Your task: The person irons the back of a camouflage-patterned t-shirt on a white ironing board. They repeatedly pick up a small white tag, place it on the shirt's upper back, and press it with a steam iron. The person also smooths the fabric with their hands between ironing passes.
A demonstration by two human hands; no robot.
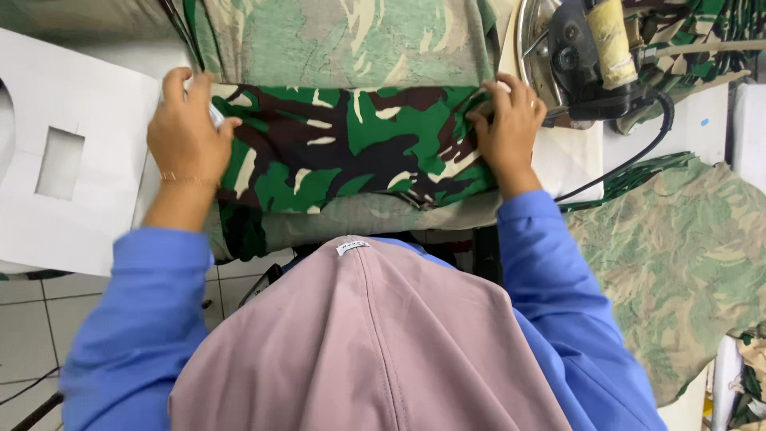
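A padded, cloth-covered pressing board point(570, 160) carries a folded camouflage fabric piece point(351, 148), gripped at its 2 ends. Paler, reverse-side camouflage cloth point(351, 40) lies just beyond the grip. An electric iron point(578, 56), apparently tipped on its side, rests just outside the right-hand grip.

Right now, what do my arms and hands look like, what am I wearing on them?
Both arms are in long, loose blue sleeves that end just short of the wrists. The left hand has a thin gold-coloured bracelet at the wrist. The right hand is bare, with no gloves or rings visible on either.
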